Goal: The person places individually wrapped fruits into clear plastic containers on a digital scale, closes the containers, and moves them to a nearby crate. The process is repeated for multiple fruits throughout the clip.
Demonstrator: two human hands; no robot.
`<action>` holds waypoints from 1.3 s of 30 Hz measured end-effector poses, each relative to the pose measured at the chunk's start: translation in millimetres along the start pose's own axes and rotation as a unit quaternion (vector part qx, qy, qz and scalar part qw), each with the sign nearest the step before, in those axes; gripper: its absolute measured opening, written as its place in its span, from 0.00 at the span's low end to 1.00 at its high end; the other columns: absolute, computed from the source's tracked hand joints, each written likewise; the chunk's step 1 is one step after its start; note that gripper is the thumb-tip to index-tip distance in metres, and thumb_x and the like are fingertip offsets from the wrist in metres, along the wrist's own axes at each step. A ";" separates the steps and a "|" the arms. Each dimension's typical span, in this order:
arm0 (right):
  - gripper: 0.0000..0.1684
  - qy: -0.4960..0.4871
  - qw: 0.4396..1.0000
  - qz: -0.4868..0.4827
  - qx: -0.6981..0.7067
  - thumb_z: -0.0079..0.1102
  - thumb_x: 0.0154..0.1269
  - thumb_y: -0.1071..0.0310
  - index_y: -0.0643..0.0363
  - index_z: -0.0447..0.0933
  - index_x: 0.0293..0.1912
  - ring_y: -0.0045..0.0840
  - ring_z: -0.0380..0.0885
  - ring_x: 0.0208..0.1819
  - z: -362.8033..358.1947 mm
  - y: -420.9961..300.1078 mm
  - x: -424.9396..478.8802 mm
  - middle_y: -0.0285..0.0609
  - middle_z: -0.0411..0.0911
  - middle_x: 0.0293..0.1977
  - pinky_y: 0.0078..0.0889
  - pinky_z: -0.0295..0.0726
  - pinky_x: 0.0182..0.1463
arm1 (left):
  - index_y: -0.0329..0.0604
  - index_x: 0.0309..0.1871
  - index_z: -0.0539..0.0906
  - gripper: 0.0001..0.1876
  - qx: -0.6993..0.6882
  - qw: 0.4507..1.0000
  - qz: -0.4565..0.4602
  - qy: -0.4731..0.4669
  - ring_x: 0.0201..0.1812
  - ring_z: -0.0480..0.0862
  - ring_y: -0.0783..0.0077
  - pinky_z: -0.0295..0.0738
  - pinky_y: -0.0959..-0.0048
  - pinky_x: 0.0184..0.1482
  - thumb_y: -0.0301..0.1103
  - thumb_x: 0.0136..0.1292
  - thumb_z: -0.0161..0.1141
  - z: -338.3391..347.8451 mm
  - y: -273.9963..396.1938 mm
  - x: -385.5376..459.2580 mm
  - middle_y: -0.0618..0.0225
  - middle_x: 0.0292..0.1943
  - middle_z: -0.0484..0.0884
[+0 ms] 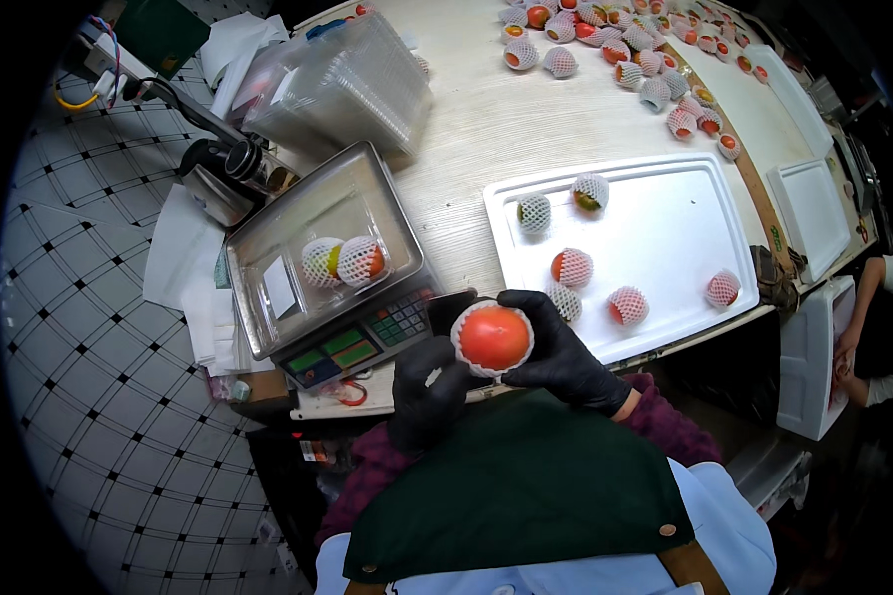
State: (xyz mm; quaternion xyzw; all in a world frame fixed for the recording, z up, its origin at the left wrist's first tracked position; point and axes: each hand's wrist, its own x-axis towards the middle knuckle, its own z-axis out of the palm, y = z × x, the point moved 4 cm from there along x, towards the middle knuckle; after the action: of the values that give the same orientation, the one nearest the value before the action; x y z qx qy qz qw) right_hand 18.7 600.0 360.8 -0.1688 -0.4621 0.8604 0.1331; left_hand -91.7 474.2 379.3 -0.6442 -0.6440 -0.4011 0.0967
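My right hand (565, 361), in a black glove, holds a red tomato (495, 338) seated in a white foam net sleeve. Close on the tomato's left is my gloved left hand (428, 398), thumb and finger curled toward each other. A small white patch shows between those fingers; whether it is a held thing or background is unclear. On the left, a clear plastic box (350, 212) with two netted tomatoes (359, 260) sits on the steel pan of a digital scale (342, 346). A white foam tray (662, 230) to the right carries several netted tomatoes (628, 306).
Stacked clear plastic boxes (365, 82) stand behind the scale, near a steel kettle (219, 197) and a jar (257, 167). Many netted tomatoes (560, 62) lie at the table's far side. Red-handled scissors (353, 393) lie by the front edge. At right, another person's arms (856, 335) reach into a foam box (800, 379).
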 end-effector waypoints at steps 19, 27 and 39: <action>0.45 0.013 0.999 -0.020 0.032 0.70 0.44 0.80 0.53 0.58 0.61 0.27 0.62 0.61 -5.0 4.7 -1.4 0.39 0.61 0.57 0.32 0.69 0.62 | 0.42 0.41 0.75 0.18 -0.086 0.991 -0.094 -0.039 0.38 0.77 0.55 0.73 0.63 0.36 0.23 0.44 0.67 9.9 -6.9 -1.9 0.59 0.36 0.75; 0.24 0.055 0.989 0.133 0.018 0.52 0.68 0.57 0.62 0.63 0.56 0.22 0.72 0.50 -8.8 24.4 5.6 0.40 0.70 0.48 0.26 0.73 0.54 | 0.49 0.61 0.66 0.39 -0.004 0.998 0.032 -0.059 0.57 0.69 0.48 0.69 0.54 0.55 0.32 0.44 0.74 6.0 4.7 20.0 0.49 0.57 0.65; 0.22 0.281 0.954 -0.104 -0.025 0.55 0.64 0.66 0.64 0.67 0.55 0.24 0.76 0.48 -92.9 -23.4 2.2 0.43 0.76 0.46 0.25 0.75 0.50 | 0.38 0.40 0.77 0.12 0.060 0.993 0.016 -0.101 0.38 0.79 0.57 0.73 0.69 0.43 0.17 0.50 0.56 -21.2 -103.3 100.6 0.60 0.35 0.77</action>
State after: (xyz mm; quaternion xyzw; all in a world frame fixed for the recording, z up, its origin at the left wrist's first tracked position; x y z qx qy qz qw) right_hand 56.9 683.1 332.1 -0.3583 -0.4427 0.7475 0.3418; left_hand -209.0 552.0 417.3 -0.6848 -0.6627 -0.2933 0.0762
